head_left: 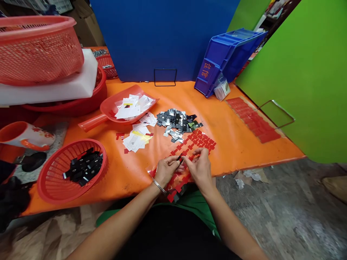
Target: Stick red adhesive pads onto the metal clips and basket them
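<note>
Small black piece (179, 157), held over the sheet of red shapes (202, 139)

The left hand (166, 170) has the piece in a little pinch. The right hand (201, 169) is curled, with its thumb right up by the piece; I cannot tell if it grips or just touches. Both hands are over the sheet.

To do this bit well, I think it is best to hold the piece by its edges, with the left hand very steady. The right hand should make tiny, soft moves, so nothing bends or slips, and it seems wise not to crumple the sheet.

The part of the piece that shows is on a slant. One end points to the sheet's far side and a bit right; the other points back to the near side. Its long line seems to go that way, but fingers hide a lot, so I can't be sure.

Just past the sheet is a pile of metal pieces (173, 121). Left of the sheet, a round red basket (50, 180) with black parts (85, 164) sits on the orange worktop (121, 173).
</note>
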Motion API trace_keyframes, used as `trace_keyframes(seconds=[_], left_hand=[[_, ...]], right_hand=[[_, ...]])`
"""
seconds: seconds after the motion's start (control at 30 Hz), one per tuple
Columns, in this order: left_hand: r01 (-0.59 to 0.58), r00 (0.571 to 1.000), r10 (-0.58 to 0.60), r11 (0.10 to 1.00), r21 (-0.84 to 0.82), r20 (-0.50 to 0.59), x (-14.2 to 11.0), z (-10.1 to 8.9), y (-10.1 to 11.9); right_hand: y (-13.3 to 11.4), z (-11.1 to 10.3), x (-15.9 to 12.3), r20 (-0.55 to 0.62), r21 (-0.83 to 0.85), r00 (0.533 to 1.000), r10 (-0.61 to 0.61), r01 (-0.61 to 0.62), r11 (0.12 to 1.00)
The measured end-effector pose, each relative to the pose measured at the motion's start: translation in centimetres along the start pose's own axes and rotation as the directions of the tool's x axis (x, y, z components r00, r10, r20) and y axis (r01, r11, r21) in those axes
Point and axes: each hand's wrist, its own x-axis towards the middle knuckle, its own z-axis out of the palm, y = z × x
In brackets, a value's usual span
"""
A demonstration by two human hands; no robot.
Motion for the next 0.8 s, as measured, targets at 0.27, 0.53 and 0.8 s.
trace_keyframes(seconds=[0.27, 0.53, 0.8], left_hand=[[-0.042, 0.998, 0.042, 0.999, 0.005, 0.041, -0.2, 0.0, 0.1], [-0.053, 0.992, 0.047, 0.997, 0.053, 0.113, -0.8, 0.5, 1.2], [-0.285, 0.925, 0.345, 0.907, 0.310, -0.160, -4.0, -4.8, 8.7]], right_hand=[[-0.2, -0.1, 0.8, 0.415, 0.426, 0.903, 0.110, -0.300, 0.854], [-0.9, -1.0, 0.7, 0.443, 0.440, 0.893, 0.076, -0.290, 0.850], [-0.3, 0.4, 3.8, 0.300, 0.178, 0.944, -0.136, 0.085, 0.980]])
